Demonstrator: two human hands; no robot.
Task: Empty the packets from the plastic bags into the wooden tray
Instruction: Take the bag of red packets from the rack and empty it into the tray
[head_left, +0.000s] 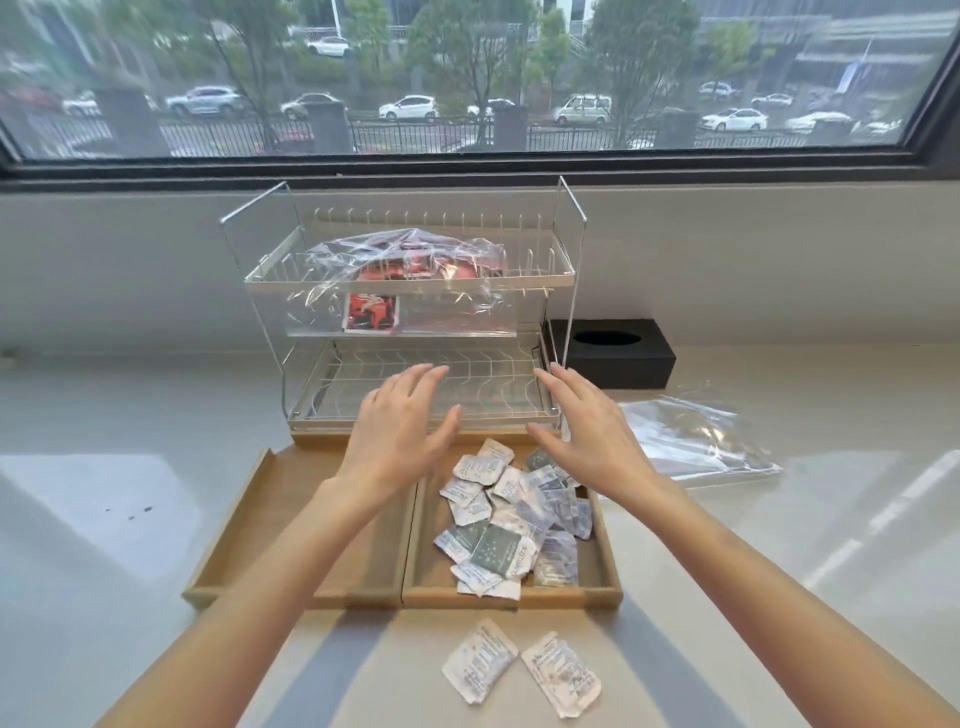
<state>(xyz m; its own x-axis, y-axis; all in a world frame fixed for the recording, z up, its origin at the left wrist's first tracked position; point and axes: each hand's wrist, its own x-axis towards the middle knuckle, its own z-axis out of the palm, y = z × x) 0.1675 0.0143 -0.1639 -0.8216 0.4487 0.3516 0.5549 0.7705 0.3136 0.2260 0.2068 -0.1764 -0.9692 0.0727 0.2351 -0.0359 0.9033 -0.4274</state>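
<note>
A wooden tray (249, 512) with two compartments lies on the white counter. Its right compartment holds several white and grey packets (514, 525); its left compartment shows only bare wood. Two more white packets (519, 667) lie on the counter in front of the tray. A clear plastic bag with red packets (400, 275) sits on the top shelf of a wire rack and hangs over its front. My left hand (400, 426) and my right hand (587, 426) hover with fingers spread above the tray's far end, below that bag, holding nothing.
The wire rack (566, 291) stands behind the tray, its lower shelf bare. An empty clear plastic bag (696, 436) lies flat on the counter to the right. A black tissue box (613, 353) sits behind the rack's right side. A window runs along the back.
</note>
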